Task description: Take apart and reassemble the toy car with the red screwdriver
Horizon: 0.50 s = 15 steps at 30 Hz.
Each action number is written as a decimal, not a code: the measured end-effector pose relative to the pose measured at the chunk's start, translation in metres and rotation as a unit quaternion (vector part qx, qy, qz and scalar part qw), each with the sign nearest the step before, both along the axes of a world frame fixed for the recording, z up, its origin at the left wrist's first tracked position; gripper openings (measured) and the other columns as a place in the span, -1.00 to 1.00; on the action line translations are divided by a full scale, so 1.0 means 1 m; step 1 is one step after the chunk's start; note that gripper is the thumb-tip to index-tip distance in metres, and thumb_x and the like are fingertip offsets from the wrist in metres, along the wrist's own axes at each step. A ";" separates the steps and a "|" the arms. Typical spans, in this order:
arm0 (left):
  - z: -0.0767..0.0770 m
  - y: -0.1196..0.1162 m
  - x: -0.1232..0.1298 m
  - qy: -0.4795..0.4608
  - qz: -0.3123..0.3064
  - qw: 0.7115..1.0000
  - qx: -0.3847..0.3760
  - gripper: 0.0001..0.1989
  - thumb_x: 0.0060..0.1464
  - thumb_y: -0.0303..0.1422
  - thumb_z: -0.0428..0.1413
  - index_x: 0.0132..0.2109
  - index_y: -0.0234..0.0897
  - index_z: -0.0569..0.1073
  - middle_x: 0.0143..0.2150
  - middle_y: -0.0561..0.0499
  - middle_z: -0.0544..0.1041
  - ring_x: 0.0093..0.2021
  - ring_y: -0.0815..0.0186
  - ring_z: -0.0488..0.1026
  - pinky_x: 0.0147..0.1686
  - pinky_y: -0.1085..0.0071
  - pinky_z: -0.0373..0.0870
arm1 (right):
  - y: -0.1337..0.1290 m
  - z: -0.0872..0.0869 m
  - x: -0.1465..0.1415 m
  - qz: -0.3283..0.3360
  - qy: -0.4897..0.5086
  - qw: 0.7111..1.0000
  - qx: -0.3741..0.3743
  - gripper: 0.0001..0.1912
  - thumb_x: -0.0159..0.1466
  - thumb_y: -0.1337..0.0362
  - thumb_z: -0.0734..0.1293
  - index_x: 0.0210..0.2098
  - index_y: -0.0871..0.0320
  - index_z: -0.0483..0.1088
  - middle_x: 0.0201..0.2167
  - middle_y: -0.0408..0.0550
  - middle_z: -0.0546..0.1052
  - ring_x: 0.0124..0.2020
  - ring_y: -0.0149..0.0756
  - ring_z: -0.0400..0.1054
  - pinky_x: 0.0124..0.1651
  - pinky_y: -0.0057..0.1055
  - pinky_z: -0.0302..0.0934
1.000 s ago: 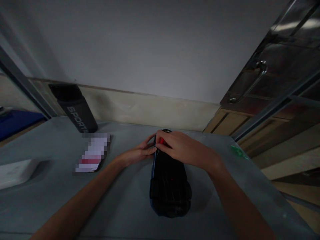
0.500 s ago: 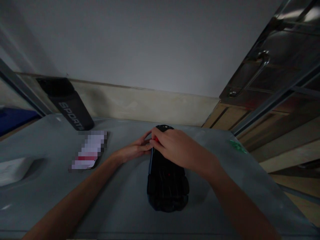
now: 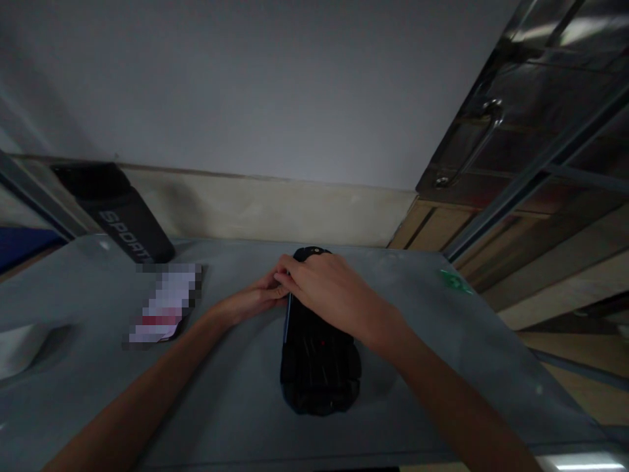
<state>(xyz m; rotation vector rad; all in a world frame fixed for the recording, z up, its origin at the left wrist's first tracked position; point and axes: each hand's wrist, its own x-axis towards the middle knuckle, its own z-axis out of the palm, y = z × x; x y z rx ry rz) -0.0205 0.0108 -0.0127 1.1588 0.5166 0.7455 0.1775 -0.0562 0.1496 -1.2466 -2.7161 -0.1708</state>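
A black toy car (image 3: 322, 367) lies upside down on the grey table (image 3: 236, 406), its underside facing up. Over its far end is my right hand (image 3: 329, 288), thumb and fingers pinched together at the car's left edge; what they hold is hidden. Beside that same edge, my left hand (image 3: 258, 295) meets the right fingertips, its fingers closed in against the side of the car. Whether something small sits between the two hands cannot be made out.
At the back left a black bottle (image 3: 122, 216) leans against the wall. A phone-like object, pixelated (image 3: 167, 301), lies before it. A white object (image 3: 19, 347) is at the left edge, a green piece (image 3: 456, 281) at the right.
The whole view has shifted, so most things appear further left. The red thing seen between the right fingers before is now hidden. Both hands remain at the car's far left edge.
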 end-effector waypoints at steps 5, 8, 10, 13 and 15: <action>0.003 -0.001 0.000 0.024 0.017 0.999 0.015 -0.49 0.19 -0.37 0.25 0.27 0.03 0.50 0.13 0.07 0.64 0.30 0.01 0.48 0.20 0.13 0.37 | -0.004 0.005 -0.001 -0.013 0.020 1.000 -0.019 -0.68 0.59 0.23 0.15 0.02 0.25 0.50 -0.22 0.10 0.69 -0.25 -0.11 0.56 -0.25 -0.25 0.19; 0.006 -0.002 0.000 0.037 0.010 0.999 0.031 -0.50 0.24 -0.37 0.18 0.31 -0.02 0.47 0.14 0.06 0.64 0.33 0.00 0.47 0.20 0.13 0.38 | -0.005 0.006 0.003 0.025 0.052 0.998 -0.036 -0.83 0.50 0.30 0.28 -0.01 0.21 0.48 -0.20 0.05 0.68 -0.20 -0.16 0.54 -0.20 -0.29 0.20; 0.004 -0.001 0.000 0.025 0.009 0.999 0.026 -0.55 0.23 -0.36 0.21 0.24 -0.03 0.52 0.13 0.07 0.64 0.32 0.02 0.49 0.21 0.16 0.39 | -0.004 0.004 0.006 0.044 0.054 0.997 -0.042 -0.82 0.50 0.35 0.28 0.04 0.18 0.47 -0.21 0.00 0.68 -0.24 -0.21 0.53 -0.26 -0.31 0.14; -0.002 0.001 -0.002 0.008 0.014 1.000 0.000 -0.55 0.16 -0.35 0.31 0.19 -0.01 0.55 0.14 0.06 0.65 0.27 0.04 0.52 0.23 0.15 0.39 | -0.002 0.002 0.006 0.050 0.053 0.996 -0.042 -0.78 0.52 0.35 0.26 0.10 0.14 0.45 -0.28 -0.08 0.67 -0.33 -0.24 0.52 -0.35 -0.30 0.05; -0.005 0.002 -0.003 0.017 0.019 1.000 -0.012 -0.55 0.16 -0.34 0.32 0.19 -0.02 0.55 0.18 0.03 0.64 0.28 0.05 0.50 0.24 0.14 0.36 | 0.000 0.002 0.005 0.039 0.044 0.998 -0.038 -0.79 0.54 0.32 0.24 0.08 0.13 0.46 -0.30 -0.07 0.68 -0.34 -0.23 0.52 -0.37 -0.30 0.04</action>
